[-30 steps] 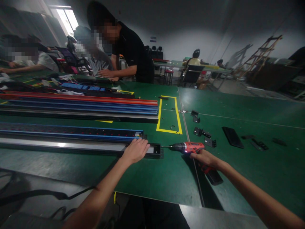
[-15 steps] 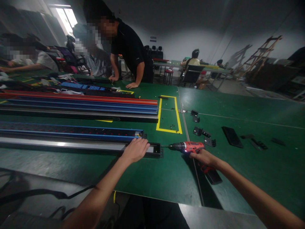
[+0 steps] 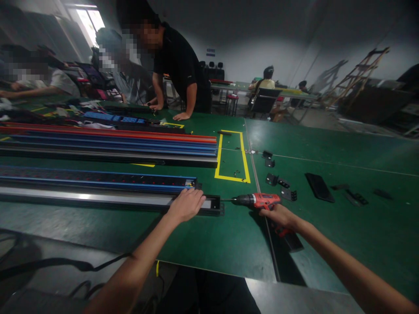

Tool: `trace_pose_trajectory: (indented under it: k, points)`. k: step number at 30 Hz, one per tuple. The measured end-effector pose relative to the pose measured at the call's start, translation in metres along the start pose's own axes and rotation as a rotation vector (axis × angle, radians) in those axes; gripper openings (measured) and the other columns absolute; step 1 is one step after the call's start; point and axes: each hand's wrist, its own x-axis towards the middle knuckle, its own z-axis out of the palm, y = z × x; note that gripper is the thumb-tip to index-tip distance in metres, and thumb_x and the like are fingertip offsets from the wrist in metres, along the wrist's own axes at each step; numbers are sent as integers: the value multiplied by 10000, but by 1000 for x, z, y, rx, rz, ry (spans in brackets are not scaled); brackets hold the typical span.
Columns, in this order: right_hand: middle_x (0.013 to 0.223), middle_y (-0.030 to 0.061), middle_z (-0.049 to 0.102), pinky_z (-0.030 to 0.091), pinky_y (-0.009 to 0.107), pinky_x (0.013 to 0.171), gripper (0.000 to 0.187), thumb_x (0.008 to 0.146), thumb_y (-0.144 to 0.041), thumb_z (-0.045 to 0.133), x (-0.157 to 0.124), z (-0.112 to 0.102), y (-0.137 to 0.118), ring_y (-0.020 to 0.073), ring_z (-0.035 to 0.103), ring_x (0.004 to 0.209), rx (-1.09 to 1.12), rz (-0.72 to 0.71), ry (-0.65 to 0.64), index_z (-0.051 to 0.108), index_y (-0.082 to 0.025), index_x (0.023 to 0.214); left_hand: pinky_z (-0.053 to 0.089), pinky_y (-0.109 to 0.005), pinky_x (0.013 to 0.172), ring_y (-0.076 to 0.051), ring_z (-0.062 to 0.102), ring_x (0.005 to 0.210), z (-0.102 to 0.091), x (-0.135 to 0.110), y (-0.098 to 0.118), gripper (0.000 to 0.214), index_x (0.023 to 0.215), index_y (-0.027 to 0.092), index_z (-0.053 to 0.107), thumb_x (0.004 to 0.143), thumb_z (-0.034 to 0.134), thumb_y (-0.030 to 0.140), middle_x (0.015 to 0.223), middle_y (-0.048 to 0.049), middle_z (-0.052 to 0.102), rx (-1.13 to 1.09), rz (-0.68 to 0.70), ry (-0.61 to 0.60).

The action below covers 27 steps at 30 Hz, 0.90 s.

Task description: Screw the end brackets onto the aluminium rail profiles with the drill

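Observation:
My right hand [image 3: 280, 216] is wrapped round the grip of a red and black cordless drill [image 3: 266, 200]. The drill points left, its long bit [image 3: 228, 199] meeting the end of a long black profile with a silver inner face [image 3: 131, 199]. Whether the tip sits in a screw is too small to see. Over the near end of that profile lies my left hand [image 3: 186, 205], its fingers curled across the top and gripping it. Just behind runs a second long profile, blue-edged with a dark inside [image 3: 131, 178]; its end is close to my left fingers.
Farther back lie several stacked orange, blue and black profiles [image 3: 131, 146]. Yellow tape [image 3: 244, 155] marks a rectangle on the green table [image 3: 203, 248]. Small black brackets [image 3: 271, 179] and a flat black object [image 3: 319, 187] lie to the right. A co-worker [image 3: 183, 65] leans on the far edge.
The drill's small light, lit before, no longer shows. The drill has tilted very slightly, with its base a little higher and farther left. My left hand stays in place on the profile.

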Motion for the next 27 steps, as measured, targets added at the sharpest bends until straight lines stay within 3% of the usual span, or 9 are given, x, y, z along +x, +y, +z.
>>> trace_pose_trajectory:
  k: [15,21,27]
  points:
    - [618,-18,502,388,283,527,286,830,-431,607,-1,-1,1,146,484,569,-3,-74,4,493,-227,665,447,-436,873,-287,641,998,2,0,-2,415,1023,173,625,1110,262,355,1017,-103,708,12,9,-3]
    - [620,-20,525,398,266,501,264,849,-437,610,-1,1,1,144,509,554,9,13,2,528,-224,715,447,-435,883,-287,641,1005,3,0,-2,406,1020,179,629,1105,270,346,1019,-108,710,10,9,7]
    - [599,-11,546,395,265,493,295,832,-427,658,-2,2,-1,141,505,546,5,-21,10,521,-221,672,447,-432,872,-283,637,984,2,0,-1,409,1023,181,626,1105,264,355,1015,-106,710,15,15,11]
